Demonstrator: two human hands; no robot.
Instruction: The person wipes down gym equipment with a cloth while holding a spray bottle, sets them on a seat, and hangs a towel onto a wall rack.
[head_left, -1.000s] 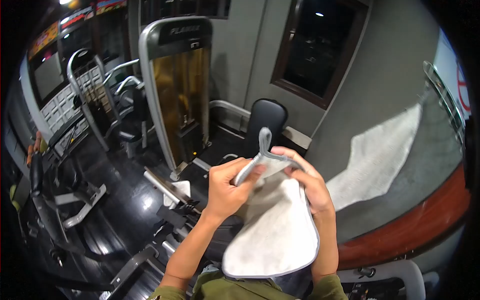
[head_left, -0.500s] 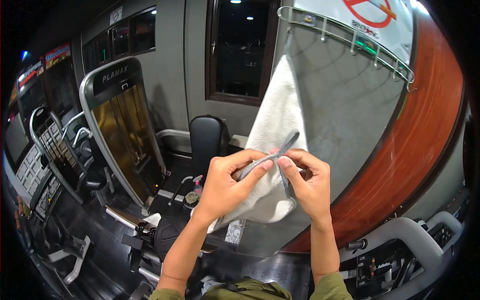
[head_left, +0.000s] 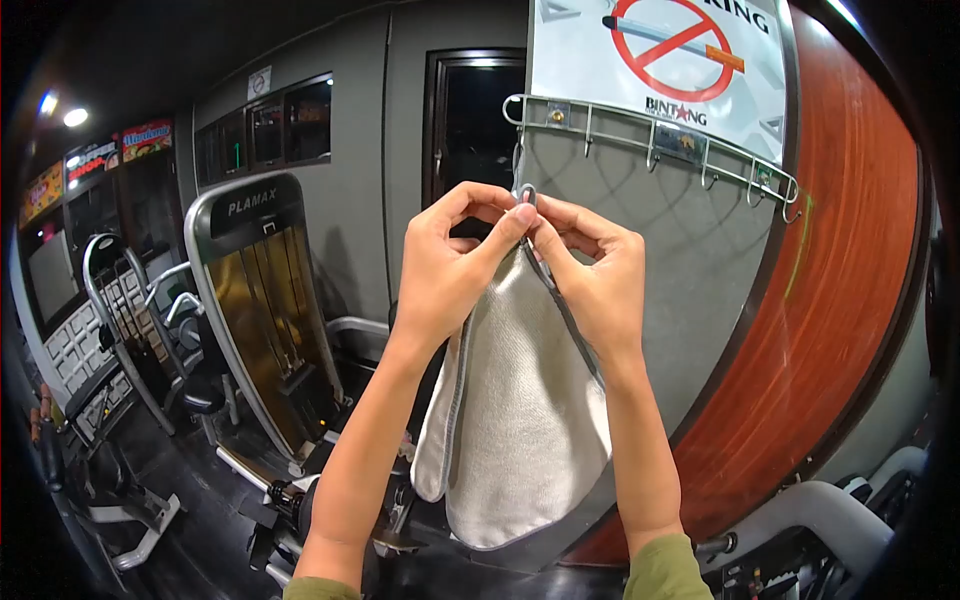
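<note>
A white cloth [head_left: 520, 400] with grey edging hangs down from between my two hands. My left hand [head_left: 465, 255] pinches its gathered top from the left, thumb and fingers closed. From the right, my right hand [head_left: 585, 265] pinches the same spot, and the fingertips of both hands meet there. A small grey loop sticks up just above the fingertips. Behind and above the hands, a metal hook rack [head_left: 650, 145] is fixed to the wall, and a grey strap hangs from its left end. What hangs below that strap is mostly hidden by my hands and the cloth.
A no-smoking sign [head_left: 665, 60] is above the rack. At the left stands a PLAMAX weight machine [head_left: 250, 310], with more gym equipment beyond it. A curved reddish wood panel [head_left: 840, 270] runs down the right side, and a grey machine frame [head_left: 820, 520] is at the lower right.
The view has turned toward the rack and sign. Both hands have risen with the cloth toward the rack's left end, bringing its corner together, and the cloth now hangs lengthwise below them.
</note>
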